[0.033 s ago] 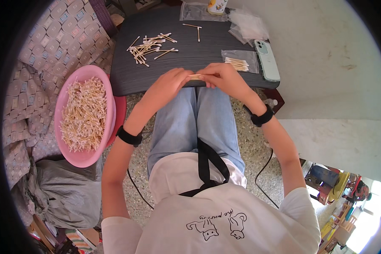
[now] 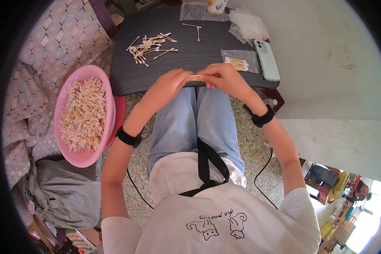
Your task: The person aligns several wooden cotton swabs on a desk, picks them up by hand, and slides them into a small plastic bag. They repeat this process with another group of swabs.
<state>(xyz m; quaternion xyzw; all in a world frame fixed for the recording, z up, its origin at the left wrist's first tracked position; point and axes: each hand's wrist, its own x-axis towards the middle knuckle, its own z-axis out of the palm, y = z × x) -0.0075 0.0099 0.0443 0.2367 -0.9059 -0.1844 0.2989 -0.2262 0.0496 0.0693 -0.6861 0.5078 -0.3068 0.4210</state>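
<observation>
Between my two hands, at the near edge of the dark table [image 2: 156,80], lies a small bundle of cotton swabs [image 2: 194,78] held crosswise. My left hand [image 2: 173,81] is closed on its left end and my right hand [image 2: 219,78] pinches its right end; the fingers cover the swab tips. Beyond my left hand a loose pile of cotton swabs [image 2: 147,48] is scattered on the table. Past my right hand, a row of swabs [image 2: 237,64] rests on a clear plastic bag [image 2: 252,58]. Two single swabs [image 2: 198,34] lie farther back, their ends meeting.
To my left stands a pink basin [image 2: 84,162] heaped with cotton swabs. A pale green phone [image 2: 267,61] lies at the table's right edge. Clear bags [image 2: 247,25] and a patterned cup [image 2: 216,6] are at the back. A pale wall [image 2: 326,63] rises on the right.
</observation>
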